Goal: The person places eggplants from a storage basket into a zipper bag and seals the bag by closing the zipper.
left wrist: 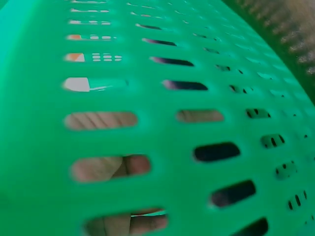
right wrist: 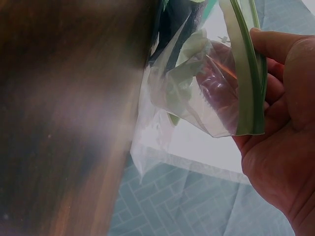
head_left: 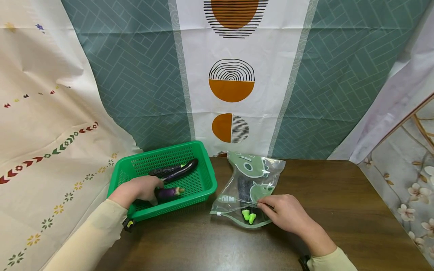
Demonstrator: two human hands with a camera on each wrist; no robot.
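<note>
My left hand reaches into the green plastic basket and grips a purple eggplant by its left end, its pale stem pointing right. Behind it in the basket lie a glossy dark eggplant and a rough, dark long vegetable with a green tip. The left wrist view is mostly basket wall, with fingers showing through the slots. My right hand pinches the green zip edge of a clear zip bag, mouth toward me. Inside the bag lie dark vegetables with bright green ends.
Basket and bag stand side by side on a brown wooden table. A patterned green and white cloth hangs behind the table. A cream cloth borders it on the left, and a flowered cloth on the right.
</note>
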